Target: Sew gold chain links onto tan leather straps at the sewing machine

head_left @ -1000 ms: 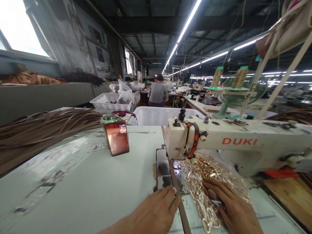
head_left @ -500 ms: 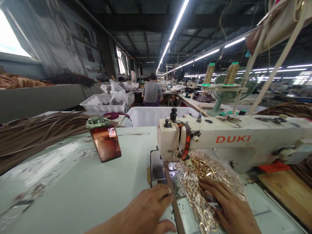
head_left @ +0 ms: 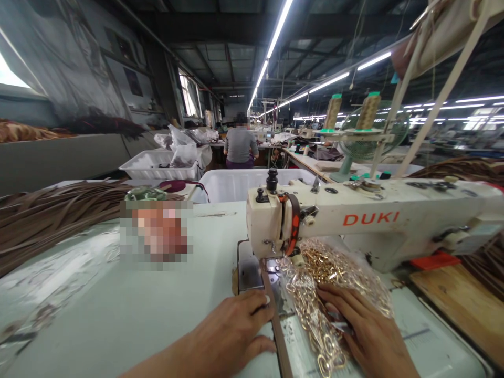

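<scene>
A narrow brown strap [head_left: 280,336] runs lengthwise under the needle area of a white sewing machine [head_left: 307,220]. My left hand [head_left: 236,325] lies on the table along the strap's left side, fingertips at its edge and thumb spread apart. Right of the strap, a clear plastic bag of gold metal hooks [head_left: 318,320] spreads beside the machine's needle end. My right hand [head_left: 366,325] rests against this bag, fingers bent over a small silver metal tool [head_left: 342,325] that is mostly hidden, so its exact kind is unclear.
A blurred-out propped phone [head_left: 161,231] stands on the table's left, near a bundle of brown straps [head_left: 71,215]. White bins [head_left: 252,181] stand behind the table. Thread cones [head_left: 368,111] rise at the right. A wooden board [head_left: 460,310] lies far right. A person [head_left: 241,146] sits ahead.
The whole view has shifted slightly, so the machine and table appear a little further left. Both hands keep almost the same places beside the strap and the bag.
</scene>
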Available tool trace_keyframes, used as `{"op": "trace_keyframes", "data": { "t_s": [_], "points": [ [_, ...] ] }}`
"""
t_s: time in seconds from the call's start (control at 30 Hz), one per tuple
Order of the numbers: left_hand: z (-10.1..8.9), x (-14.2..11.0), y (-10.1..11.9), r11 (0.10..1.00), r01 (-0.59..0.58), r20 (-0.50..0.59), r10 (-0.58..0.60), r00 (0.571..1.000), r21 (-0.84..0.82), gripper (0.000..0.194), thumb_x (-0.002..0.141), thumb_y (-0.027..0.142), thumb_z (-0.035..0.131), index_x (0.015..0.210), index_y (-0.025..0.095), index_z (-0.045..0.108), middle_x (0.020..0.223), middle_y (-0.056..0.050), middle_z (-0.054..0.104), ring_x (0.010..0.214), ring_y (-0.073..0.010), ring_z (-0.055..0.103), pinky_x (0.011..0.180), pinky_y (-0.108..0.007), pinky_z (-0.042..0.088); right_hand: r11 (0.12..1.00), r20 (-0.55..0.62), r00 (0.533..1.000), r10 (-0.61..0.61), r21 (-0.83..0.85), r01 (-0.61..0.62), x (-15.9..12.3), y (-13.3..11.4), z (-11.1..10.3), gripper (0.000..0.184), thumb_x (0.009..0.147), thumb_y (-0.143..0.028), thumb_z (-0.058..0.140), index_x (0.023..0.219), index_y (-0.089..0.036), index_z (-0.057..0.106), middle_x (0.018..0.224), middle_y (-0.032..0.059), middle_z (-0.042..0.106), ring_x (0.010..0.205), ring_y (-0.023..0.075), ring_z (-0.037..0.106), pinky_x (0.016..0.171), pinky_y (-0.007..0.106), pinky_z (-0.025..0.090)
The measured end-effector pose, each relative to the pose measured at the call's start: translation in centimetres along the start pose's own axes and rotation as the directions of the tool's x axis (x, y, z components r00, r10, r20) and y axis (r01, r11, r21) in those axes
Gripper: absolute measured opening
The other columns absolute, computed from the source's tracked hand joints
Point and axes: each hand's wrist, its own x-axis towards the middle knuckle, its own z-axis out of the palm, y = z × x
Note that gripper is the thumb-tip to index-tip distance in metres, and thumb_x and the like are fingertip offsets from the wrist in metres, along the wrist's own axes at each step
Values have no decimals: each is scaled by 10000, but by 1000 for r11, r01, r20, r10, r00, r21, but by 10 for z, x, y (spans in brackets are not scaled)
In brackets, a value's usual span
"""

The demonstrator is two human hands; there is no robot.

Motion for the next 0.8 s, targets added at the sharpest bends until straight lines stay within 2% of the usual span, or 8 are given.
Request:
{"op": "trace_keyframes", "data": {
  "t_s": [0.17,0.33,0.5,0.63,0.8],
  "points": [
    [5,2,-8,996,-86,-36,85,996,-25,330,888,337,624,1152,140,605,1177,-112,618,1120,-251,572,991,-390,476,999,41,999,-33,31,32,2,3,-3,703,644,-52,403,1302,-282,495,1366,-36,490,1231,213,462,965,380,467],
    [8,1,-10,985,-171,-90,170,981,-4,261,973,311,476,1112,137,614,1121,-117,638,1080,-222,599,942,-345,513,999,44,999,-30,38,28,2,1,-5,708,633,-59,405,1296,-289,494,1361,-42,492,1230,209,462,954,384,477],
    [8,-1,-9,981,-193,-121,195,973,33,204,982,269,483,1097,177,624,1063,-86,665,1047,-200,618,925,-310,519,999,16,999,-41,19,41,2,1,-6,698,634,-53,401,1281,-288,512,1347,-46,509,1219,200,478,936,353,491],
    [7,-1,-11,979,-199,-95,202,975,40,233,1010,233,405,1097,192,617,1045,-67,672,1045,-191,616,929,-293,509,997,-9,997,-75,-3,75,1,1,-5,675,650,-55,399,1276,-280,516,1344,-51,514,1208,187,492,902,315,510],
    [9,3,-20,983,-184,-130,186,974,27,250,1009,195,384,1100,200,616,1058,-62,672,1028,-184,623,924,-284,509,998,-1,999,-51,-47,51,0,2,-2,681,663,-77,403,1308,-281,481,1381,-58,474,1247,199,454,946,355,488]
  ]
}}
